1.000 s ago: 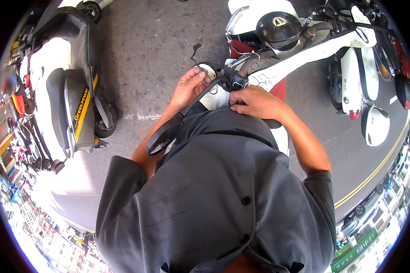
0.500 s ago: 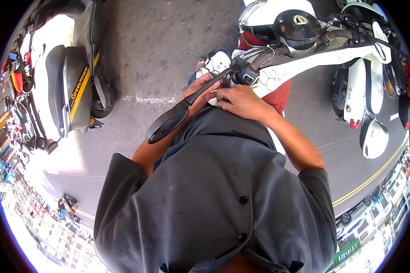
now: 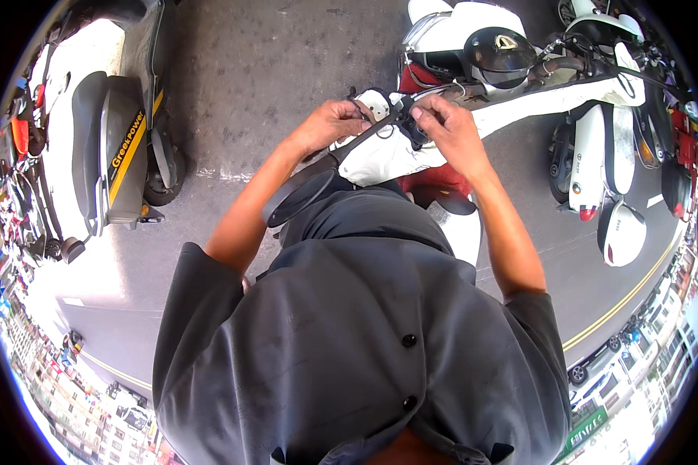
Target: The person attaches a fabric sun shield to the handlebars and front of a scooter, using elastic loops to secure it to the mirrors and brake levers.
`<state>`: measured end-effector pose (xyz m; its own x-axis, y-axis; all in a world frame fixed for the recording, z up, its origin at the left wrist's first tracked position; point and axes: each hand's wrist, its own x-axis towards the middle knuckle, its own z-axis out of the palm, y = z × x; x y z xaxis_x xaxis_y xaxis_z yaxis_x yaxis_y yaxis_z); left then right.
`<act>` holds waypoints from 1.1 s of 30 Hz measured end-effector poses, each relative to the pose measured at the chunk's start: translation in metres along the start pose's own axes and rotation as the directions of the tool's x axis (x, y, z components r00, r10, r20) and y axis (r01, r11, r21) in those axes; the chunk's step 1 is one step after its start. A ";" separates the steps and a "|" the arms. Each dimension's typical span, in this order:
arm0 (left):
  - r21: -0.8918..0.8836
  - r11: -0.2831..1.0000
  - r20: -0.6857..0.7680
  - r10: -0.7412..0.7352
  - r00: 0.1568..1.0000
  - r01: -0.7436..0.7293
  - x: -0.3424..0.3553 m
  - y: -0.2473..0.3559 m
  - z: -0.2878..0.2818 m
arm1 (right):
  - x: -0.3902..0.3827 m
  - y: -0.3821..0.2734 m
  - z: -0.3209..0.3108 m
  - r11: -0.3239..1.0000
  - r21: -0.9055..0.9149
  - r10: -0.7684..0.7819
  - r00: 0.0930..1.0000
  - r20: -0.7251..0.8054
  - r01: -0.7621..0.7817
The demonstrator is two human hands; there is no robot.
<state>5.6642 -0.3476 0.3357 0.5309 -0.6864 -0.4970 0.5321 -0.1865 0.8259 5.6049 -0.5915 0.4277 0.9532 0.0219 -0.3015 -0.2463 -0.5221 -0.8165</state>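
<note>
I stand at a white scooter (image 3: 380, 159) with both arms stretched over its handlebar. A black round mirror (image 3: 297, 198) hangs low on a long black stem (image 3: 357, 142) that runs up to the bar. My left hand (image 3: 332, 124) is closed around the upper part of that stem. My right hand (image 3: 448, 130) pinches the small black fitting (image 3: 409, 130) where the stem meets the handlebar. The two hands are about a hand's width apart. My grey buttoned shirt (image 3: 349, 341) fills the lower half of the view and hides the scooter's seat.
A dark scooter (image 3: 112, 151) with a yellow stripe is parked at the left. More white scooters (image 3: 597, 147) stand at the right, and a black round instrument cover (image 3: 500, 50) sits ahead. Grey asphalt lies between them; a yellow road line (image 3: 636, 291) runs at the lower right.
My hands were pressed together at the stem's base; now they are apart, the left one further along the stem. The mirror has swung lower toward my body.
</note>
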 end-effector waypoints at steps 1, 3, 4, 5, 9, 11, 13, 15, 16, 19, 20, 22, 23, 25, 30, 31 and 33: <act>0.062 0.996 0.017 0.057 0.998 -0.058 0.000 -0.002 -0.001 | -0.006 -0.006 0.006 0.996 -0.055 -0.070 0.997 0.035 0.072; 0.182 0.968 0.072 0.161 0.984 -0.172 0.003 -0.006 0.002 | -0.020 -0.005 0.026 0.957 -0.134 -0.256 0.967 0.019 0.256; 0.181 0.969 0.077 0.154 0.985 -0.166 0.004 -0.009 0.003 | -0.028 -0.004 0.037 0.967 -0.145 -0.214 0.977 -0.007 0.210; 0.182 0.971 0.087 0.144 0.986 -0.158 0.003 -0.011 0.005 | -0.036 -0.006 0.045 0.970 -0.162 -0.185 0.983 -0.020 0.179; 0.127 0.987 0.099 0.087 0.991 -0.099 0.000 -0.009 0.012 | -0.044 0.002 0.073 0.977 -0.152 -0.172 0.972 -0.158 0.148; 0.046 0.999 0.146 -0.001 0.989 -0.006 -0.005 0.003 0.012 | -0.040 0.009 0.080 0.958 -0.207 -0.247 0.936 -0.250 0.198; -0.002 1.000 0.174 0.030 0.984 -0.030 -0.005 0.005 0.011 | -0.035 0.017 0.079 0.948 -0.230 -0.276 0.928 -0.250 0.220; -0.088 0.996 0.182 0.022 0.983 -0.006 -0.005 0.005 0.004 | -0.036 0.021 0.076 0.977 -0.120 -0.206 0.934 -0.292 0.177; -0.153 0.988 0.175 0.002 0.985 0.025 -0.005 0.005 -0.003 | -0.037 0.021 0.072 0.992 0.002 -0.119 0.940 -0.319 0.126; -0.073 0.997 0.155 -0.019 0.988 0.031 0.007 0.016 -0.030 | -0.032 0.034 0.059 0.685 0.727 0.232 0.931 -0.283 0.050; -0.006 1.000 0.142 -0.025 0.990 0.026 0.010 0.024 -0.036 | -0.029 0.030 0.053 0.468 0.878 0.288 0.922 -0.257 0.099; 0.139 0.990 0.043 0.001 0.999 -0.006 0.024 0.046 -0.039 | -0.015 0.020 0.040 0.342 0.922 0.310 0.905 -0.293 0.181; 0.234 0.970 0.060 0.061 0.996 -0.074 0.032 0.063 -0.039 | -0.006 0.021 0.034 0.395 0.902 0.265 0.919 -0.293 0.174; 0.375 0.904 0.132 0.166 0.977 -0.204 0.047 0.095 -0.032 | 0.006 0.018 0.022 0.529 0.842 0.222 0.940 -0.261 0.108; 0.486 0.778 0.264 0.304 0.915 -0.398 0.072 0.123 -0.008 | -0.001 0.006 0.018 0.943 0.332 0.085 0.970 -0.229 -0.004; 0.470 0.793 0.261 0.294 0.920 -0.387 0.075 0.122 -0.008 | -0.012 -0.003 0.020 0.986 0.168 0.043 0.971 -0.235 -0.003; 0.472 0.827 0.236 0.214 0.948 -0.304 0.076 0.124 -0.009 | -0.030 -0.007 0.030 0.999 0.024 -0.020 0.985 -0.169 0.024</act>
<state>5.7762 -0.4164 0.3981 0.4613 -0.8564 -0.2319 -0.0328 -0.2776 0.9601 5.5730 -0.5624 0.4275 0.9738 -0.1119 -0.1980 -0.2273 -0.5012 -0.8349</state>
